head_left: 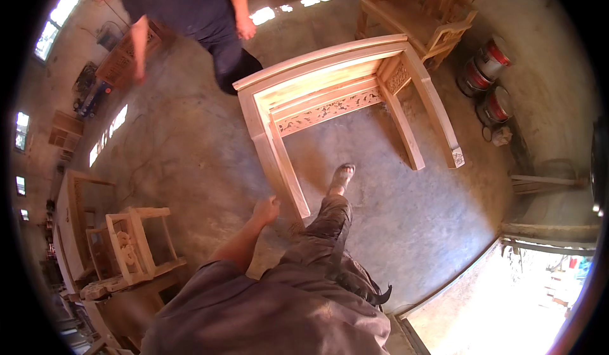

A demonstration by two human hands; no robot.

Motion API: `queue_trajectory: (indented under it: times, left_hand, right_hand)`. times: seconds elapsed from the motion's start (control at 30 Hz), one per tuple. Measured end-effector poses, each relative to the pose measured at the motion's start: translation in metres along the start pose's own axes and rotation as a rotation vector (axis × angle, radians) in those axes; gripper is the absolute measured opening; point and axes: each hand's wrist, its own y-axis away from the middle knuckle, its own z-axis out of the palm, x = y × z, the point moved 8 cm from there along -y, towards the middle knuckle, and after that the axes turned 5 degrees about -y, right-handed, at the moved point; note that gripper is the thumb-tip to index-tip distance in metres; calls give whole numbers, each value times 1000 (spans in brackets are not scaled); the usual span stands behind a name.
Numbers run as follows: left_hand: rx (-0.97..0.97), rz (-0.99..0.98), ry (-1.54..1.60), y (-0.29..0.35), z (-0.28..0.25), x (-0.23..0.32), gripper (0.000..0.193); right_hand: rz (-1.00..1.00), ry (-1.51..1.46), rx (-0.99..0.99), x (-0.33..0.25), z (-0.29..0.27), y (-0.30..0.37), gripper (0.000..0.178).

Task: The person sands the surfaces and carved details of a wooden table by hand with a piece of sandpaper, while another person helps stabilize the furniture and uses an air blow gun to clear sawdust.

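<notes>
My left hand [266, 210] hangs low in front of me, fingers curled into a loose fist with nothing seen in them. Close to its right is the end of a leg of an unpainted wooden table [261, 123]; a small gap seems to separate them. The table rests tipped over on the floor, its legs pointing toward me and its hollow underside showing. Carved openwork panels [333, 109] run between the legs. My right hand is out of view. One foot [342, 176] of mine is set forward between the table's legs.
A person in dark clothes [184, 6] stands beyond the table, at the far left. A carved wooden armchair [412, 12] and several paint buckets [495, 104] stand at the far right. Wooden frames [143, 244] are piled at left. A bright doorway [507, 298] opens at lower right.
</notes>
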Motion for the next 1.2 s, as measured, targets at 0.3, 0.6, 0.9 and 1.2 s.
queue_trajectory:
  times: [0.3,0.6,0.9,1.2]
  left_hand:
    - [502,227,45,-307,-142,168,62]
    - [481,539,-391,-538,-168,271,72]
    - [472,782,-256,-569,-162,346,68]
    - [553,738,-260,-606,-131,473,71]
  right_hand:
    - [151,115,-61,-143,11,-64,32]
    - [445,195,-134,-245,5,-83,31]
    - [555,172,-155,-303,8,-103,31]
    - [576,148,-158,-318,2,-125,31]
